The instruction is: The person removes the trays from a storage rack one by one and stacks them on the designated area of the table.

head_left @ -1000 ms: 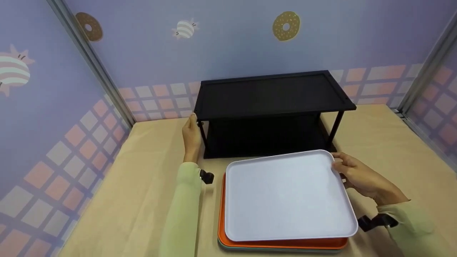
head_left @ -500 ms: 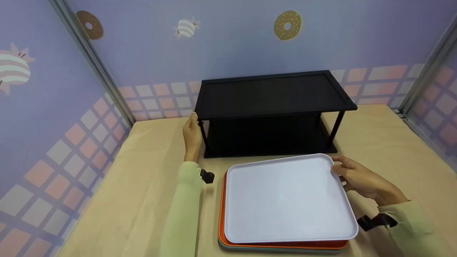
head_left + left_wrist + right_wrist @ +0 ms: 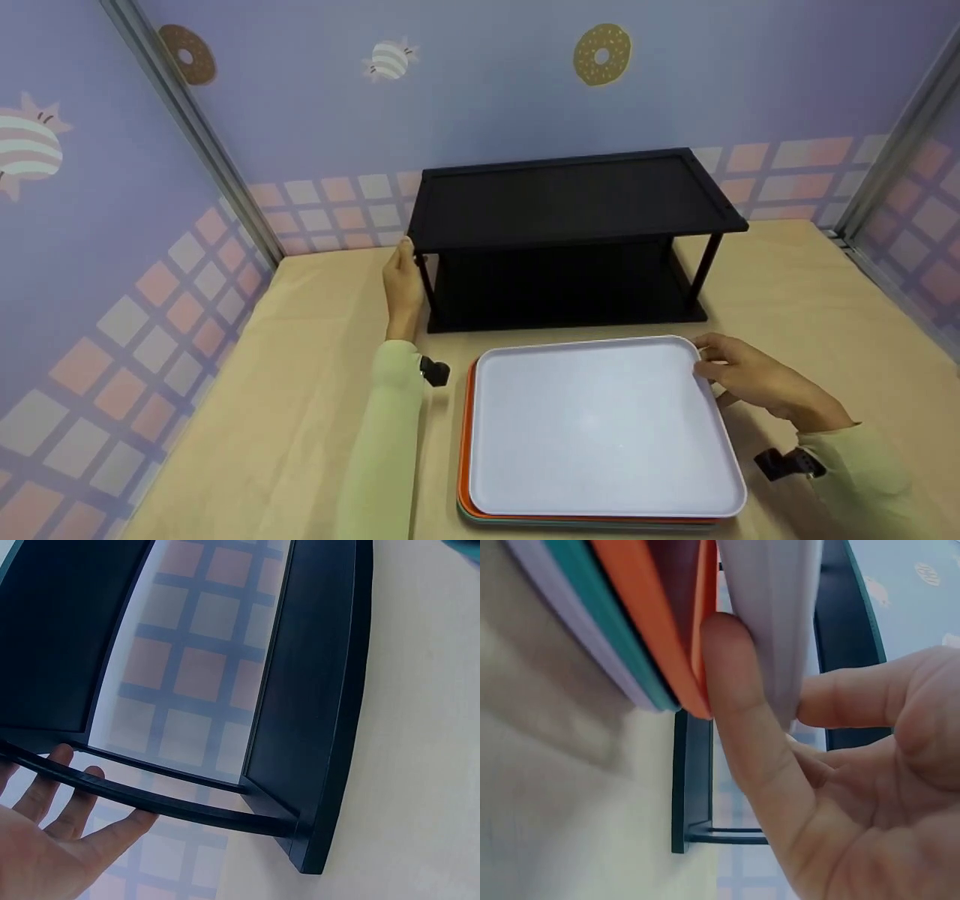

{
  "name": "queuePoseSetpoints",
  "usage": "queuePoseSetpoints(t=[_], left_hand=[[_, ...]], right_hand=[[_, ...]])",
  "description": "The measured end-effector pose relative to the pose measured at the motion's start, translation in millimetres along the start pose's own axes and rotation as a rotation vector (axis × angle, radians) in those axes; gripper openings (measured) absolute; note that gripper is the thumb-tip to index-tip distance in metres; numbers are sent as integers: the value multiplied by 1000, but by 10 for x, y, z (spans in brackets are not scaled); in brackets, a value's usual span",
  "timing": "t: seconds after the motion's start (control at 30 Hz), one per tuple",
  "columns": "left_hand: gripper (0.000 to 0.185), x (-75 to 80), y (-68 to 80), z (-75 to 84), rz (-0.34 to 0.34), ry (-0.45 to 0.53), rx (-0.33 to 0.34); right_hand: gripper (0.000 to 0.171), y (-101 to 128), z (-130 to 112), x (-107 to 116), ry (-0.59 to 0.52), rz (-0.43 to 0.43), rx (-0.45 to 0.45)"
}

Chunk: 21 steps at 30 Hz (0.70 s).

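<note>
A white tray (image 3: pixel 600 427) lies on top of a stack, over an orange tray (image 3: pixel 466 435) and a teal one (image 3: pixel 480 522). My right hand (image 3: pixel 709 361) pinches the white tray's far right corner. In the right wrist view my thumb presses the rim of the white tray (image 3: pixel 769 615) from below, with my fingers on its other side, just above the orange tray (image 3: pixel 645 607). A black two-tier shelf (image 3: pixel 570 199) stands behind the stack. My left hand (image 3: pixel 405 264) rests with straight fingers against its left front post; the left hand (image 3: pixel 67 802) touches a black rail (image 3: pixel 172 802).
Everything stands on a table with a tan cloth (image 3: pixel 315 337). Purple patterned walls close it in at the back and on both sides. Bare cloth lies to the left of the trays and to the right of the shelf.
The white tray's far edge has come down onto the stack and my right hand has sunk with it. My left hand has stayed at the shelf post.
</note>
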State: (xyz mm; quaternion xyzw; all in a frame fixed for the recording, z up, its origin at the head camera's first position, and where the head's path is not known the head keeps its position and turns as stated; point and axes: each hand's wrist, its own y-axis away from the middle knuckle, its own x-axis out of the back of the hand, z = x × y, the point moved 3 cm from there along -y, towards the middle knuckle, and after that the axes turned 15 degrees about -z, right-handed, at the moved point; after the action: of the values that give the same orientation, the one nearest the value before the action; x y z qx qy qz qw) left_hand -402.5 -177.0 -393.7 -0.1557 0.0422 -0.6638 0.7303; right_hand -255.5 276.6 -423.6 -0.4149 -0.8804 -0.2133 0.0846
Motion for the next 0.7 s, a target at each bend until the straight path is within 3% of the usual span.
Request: queuePoseSetpoints(t=[0.43,0.7], left_hand=[[54,-4,5,-11,-36,-1,12],[53,1,-5,-14,-12,-9,8]], right_hand=[[48,-19,59,25,53,-14,-1],[48,-11,47,10,50,-40,-6]])
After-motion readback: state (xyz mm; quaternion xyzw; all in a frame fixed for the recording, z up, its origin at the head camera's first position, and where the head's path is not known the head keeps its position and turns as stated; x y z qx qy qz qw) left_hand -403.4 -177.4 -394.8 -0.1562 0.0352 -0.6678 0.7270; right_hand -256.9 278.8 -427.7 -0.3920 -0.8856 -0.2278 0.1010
